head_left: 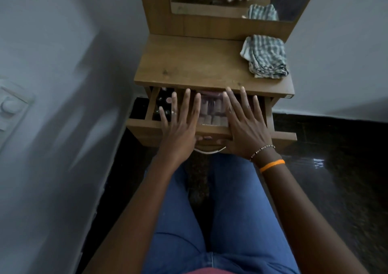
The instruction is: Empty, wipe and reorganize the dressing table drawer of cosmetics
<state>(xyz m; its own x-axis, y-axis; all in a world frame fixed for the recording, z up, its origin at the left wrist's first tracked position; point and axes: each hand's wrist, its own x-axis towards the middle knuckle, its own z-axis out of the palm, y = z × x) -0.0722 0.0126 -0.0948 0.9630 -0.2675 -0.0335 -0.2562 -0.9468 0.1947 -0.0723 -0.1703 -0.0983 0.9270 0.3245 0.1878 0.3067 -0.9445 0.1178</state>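
A brown wooden dressing table (195,64) stands against a pale wall, and its shallow wooden drawer (144,127) is pulled partway out toward the person, its long axis running left to right under the tabletop's front edge and its open side facing up. Inside, at the left end, a narrow compartment holds a cluster of small dark bottles with round caps (162,106), standing upright so their tops face the camera. In the middle of the drawer lies a group of pale pinkish cylindrical containers (213,111), blurred, so their exact kind cannot be told. The left hand (178,131) lies flat over the drawer's front edge, palm down, fingers straight and spread wide, pointing away toward the back of the table; a ring shows on one finger. The right hand (244,129) lies the same way just beside it, fingers straight and fanned, tips reaching to the tabletop's front lip; neither hand grips anything. A thin beaded bracelet (262,151) and an orange band (272,165) circle the right wrist. Below the hands a curved pale metal handle (210,151) shows on the drawer front. On the tabletop's far right corner rests a crumpled green-and-white checked cloth (265,56), well apart from the drawer contents. The mirror (231,5) above reflects both hands and the cloth. The person's legs in blue jeans (231,221) fill the foreground over a dark glossy floor (336,158).
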